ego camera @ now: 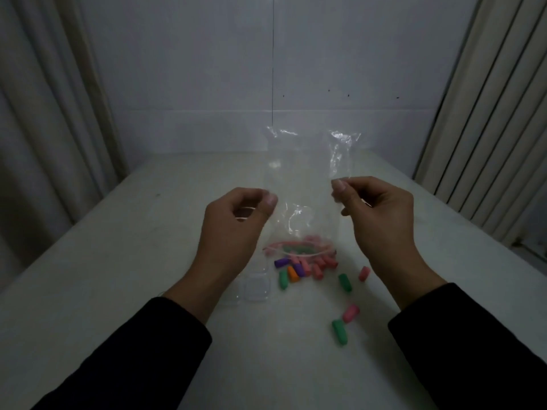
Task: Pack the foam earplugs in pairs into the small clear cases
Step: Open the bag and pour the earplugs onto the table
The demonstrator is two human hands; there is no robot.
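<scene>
pink, green, purple, orange earplugs (299, 266), black sleeves (142, 347)

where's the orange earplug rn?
Head view: the orange earplug lies on the table, in the pile under the upside-down bag's mouth, between a green earplug and a purple one.

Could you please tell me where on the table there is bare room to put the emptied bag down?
The table is bare left of the left hand, and right of the right hand toward the curtain. The middle is crowded: under the plastic bag lie the pile of earplugs, the clear cases and strays near the right wrist.
</scene>
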